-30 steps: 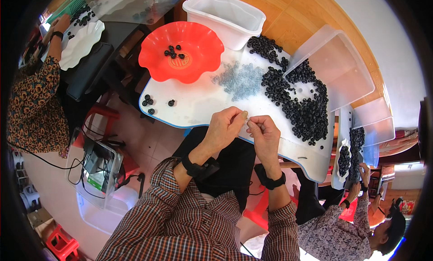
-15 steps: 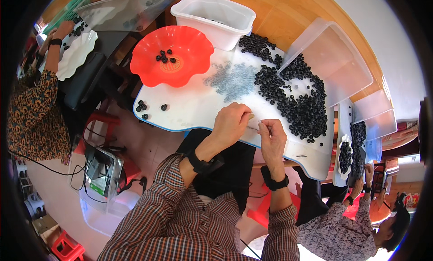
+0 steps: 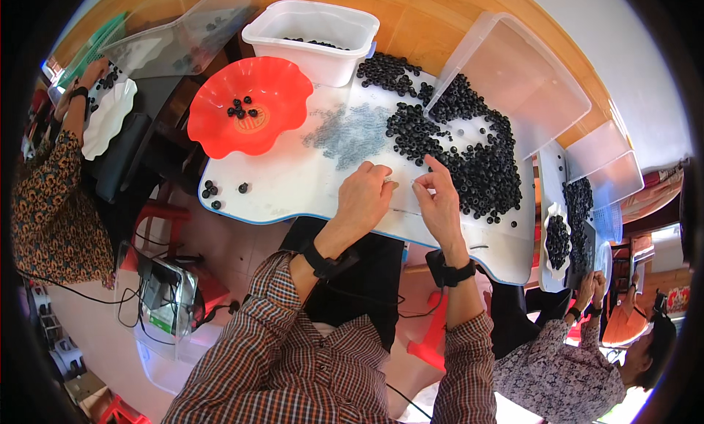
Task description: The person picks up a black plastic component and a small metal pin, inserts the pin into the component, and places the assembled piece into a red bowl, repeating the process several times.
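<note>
Nearest the camera, two forearms in checked sleeves reach up onto the white tabletop (image 3: 293, 182), each wrist wearing a dark band. The left hand (image 3: 364, 197) lies curled, its fingers pressed together around something small and pale at the tips (too small to tell what it is). Just beside it, the right hand (image 3: 438, 200) has its forefinger stretched up toward the near edge of the heap of black rings (image 3: 477, 160), the other fingers folded in; whether it pinches anything cannot be told.

The step in hand looks like picking single rings from the heap and joining them to a small part held between both hands. The next move likely calls for a fine fingertip grip on one ring without scattering its neighbours.

Farther left sits a red scalloped bowl (image 3: 275, 90) holding a few black rings, with three or four loose ones near the tabletop's left edge. Beyond stand a white tub (image 3: 312, 46) and a tilted clear bin (image 3: 528, 79).
</note>
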Motion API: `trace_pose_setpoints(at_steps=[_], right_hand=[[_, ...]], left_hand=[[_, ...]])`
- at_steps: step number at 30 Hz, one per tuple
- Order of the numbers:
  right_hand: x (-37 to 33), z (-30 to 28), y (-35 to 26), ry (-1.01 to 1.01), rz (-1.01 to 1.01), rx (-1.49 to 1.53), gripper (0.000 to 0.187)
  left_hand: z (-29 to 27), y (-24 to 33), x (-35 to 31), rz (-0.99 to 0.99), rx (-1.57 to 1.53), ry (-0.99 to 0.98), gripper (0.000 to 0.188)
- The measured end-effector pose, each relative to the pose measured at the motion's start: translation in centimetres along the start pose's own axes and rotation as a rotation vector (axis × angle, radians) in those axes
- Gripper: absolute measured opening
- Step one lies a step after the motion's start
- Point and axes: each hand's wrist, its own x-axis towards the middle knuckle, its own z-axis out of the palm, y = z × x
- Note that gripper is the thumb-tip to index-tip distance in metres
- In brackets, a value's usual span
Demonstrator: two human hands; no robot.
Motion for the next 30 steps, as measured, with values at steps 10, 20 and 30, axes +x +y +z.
trace_pose_setpoints(at_steps=[10, 20, 30], right_hand=[[-1.4, 0.0, 0.5, -0.062, 0.217, 0.297, 0.008], [-1.9, -0.4, 0.6, -0.113, 0.234, 0.503, 0.013], [-2.7, -0.2, -0.8, -0.032, 0.226, 0.333, 0.012]], left_hand=[[0.1, 0.0, -0.4, 0.0, 0.0, -0.021, 0.025], [1.1, 1.0, -0.4, 0.071, 0.154, -0.078, 0.025], [-0.8, 0.4, -1.4, -0.27, -0.868, -0.212, 0.013]])
